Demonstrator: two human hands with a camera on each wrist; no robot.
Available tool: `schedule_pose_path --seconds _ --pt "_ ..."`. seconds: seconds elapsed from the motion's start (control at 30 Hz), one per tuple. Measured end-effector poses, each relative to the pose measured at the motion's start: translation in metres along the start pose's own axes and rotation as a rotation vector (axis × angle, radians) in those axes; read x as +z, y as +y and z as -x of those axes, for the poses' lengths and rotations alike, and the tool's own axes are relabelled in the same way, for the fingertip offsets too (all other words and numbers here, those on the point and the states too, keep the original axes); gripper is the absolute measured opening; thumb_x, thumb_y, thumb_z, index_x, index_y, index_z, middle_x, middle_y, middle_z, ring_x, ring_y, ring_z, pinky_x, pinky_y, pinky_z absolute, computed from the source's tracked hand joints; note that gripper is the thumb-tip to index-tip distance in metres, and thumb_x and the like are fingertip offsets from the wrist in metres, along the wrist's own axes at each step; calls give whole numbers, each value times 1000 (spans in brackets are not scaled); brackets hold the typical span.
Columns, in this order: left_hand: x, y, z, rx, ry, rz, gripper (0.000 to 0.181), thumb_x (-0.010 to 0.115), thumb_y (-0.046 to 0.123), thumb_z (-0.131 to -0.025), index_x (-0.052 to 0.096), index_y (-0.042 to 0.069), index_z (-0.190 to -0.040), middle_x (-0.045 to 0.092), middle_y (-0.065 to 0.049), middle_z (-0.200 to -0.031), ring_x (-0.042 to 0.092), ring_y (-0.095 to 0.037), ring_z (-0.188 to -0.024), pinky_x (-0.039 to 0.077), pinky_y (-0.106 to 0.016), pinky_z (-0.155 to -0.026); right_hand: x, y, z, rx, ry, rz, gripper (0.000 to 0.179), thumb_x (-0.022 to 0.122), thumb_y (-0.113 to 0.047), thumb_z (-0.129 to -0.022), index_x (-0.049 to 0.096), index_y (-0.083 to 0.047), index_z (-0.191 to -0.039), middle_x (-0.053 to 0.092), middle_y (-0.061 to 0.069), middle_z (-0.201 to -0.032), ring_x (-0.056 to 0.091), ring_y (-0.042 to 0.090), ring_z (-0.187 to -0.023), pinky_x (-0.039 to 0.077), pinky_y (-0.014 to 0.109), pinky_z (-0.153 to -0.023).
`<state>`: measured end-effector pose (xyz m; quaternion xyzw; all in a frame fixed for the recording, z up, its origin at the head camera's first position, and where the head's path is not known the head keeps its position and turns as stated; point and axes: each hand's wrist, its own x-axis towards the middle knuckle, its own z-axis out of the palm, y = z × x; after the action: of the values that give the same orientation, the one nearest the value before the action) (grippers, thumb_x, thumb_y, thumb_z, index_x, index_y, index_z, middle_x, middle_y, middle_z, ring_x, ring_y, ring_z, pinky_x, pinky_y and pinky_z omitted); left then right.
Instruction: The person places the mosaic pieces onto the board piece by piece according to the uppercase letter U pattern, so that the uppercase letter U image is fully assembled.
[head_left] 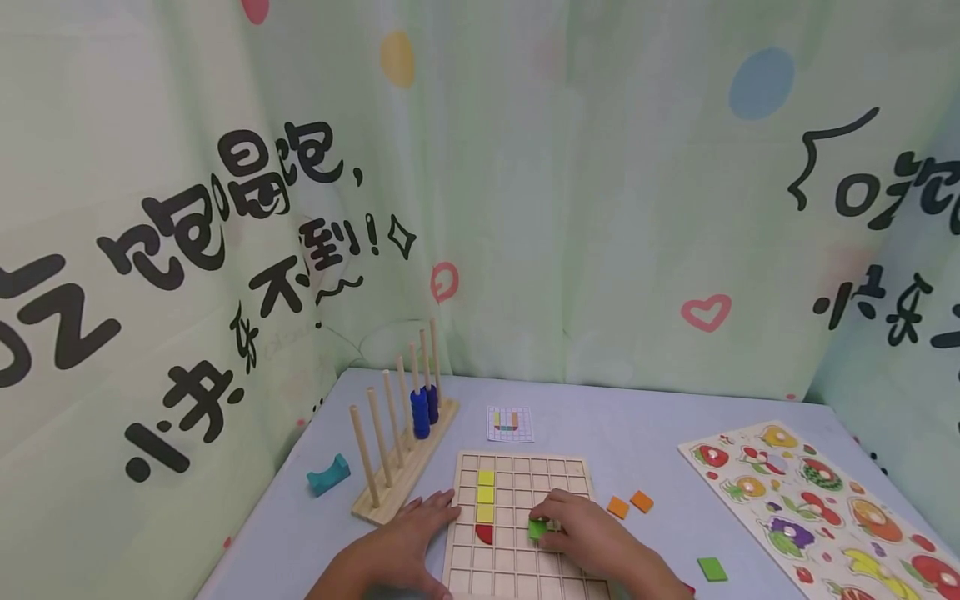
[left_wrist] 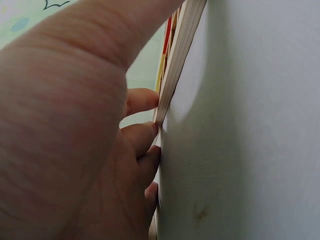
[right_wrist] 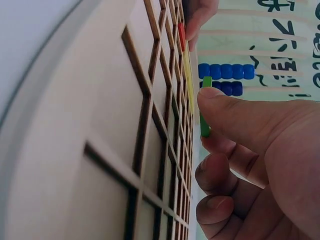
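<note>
A wooden grid board [head_left: 514, 571] lies in front of me, with three yellow square tiles [head_left: 486, 495] in one column and a red quarter-round tile [head_left: 484, 533] just below them. My right hand [head_left: 588, 533] pinches a green tile [right_wrist: 205, 107] between thumb and fingers, close over the board's right half. In the right wrist view the tile stands on edge beside the grid. My left hand [head_left: 401, 542] rests at the board's left edge with fingers spread. Its fingertips [left_wrist: 150, 131] touch the board's side in the left wrist view.
Left stands a wooden peg rack [head_left: 408, 479] with blue beads; a teal curved piece [head_left: 328, 475] lies beside it. Behind the board is a pattern card [head_left: 510, 424]. Orange tiles [head_left: 618, 507], another green tile [head_left: 712, 569] and a fruit puzzle board [head_left: 817, 517] lie right.
</note>
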<state>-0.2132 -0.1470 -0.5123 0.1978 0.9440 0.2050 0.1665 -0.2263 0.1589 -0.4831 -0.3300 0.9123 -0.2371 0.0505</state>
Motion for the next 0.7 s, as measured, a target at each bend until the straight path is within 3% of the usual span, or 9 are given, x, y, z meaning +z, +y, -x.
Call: schedule_pose_path --seconds 0.7 --pt "-3 4 0 -35 -22 5 109 78 74 -52 45 30 -146 27 5 -158 19 -22 -146 18 -54 -114 14 -21 -19 -41 -11 -4 21 71 -24 -89 71 -19 -109 60 -16 -104 57 5 -94 50 32 -84"
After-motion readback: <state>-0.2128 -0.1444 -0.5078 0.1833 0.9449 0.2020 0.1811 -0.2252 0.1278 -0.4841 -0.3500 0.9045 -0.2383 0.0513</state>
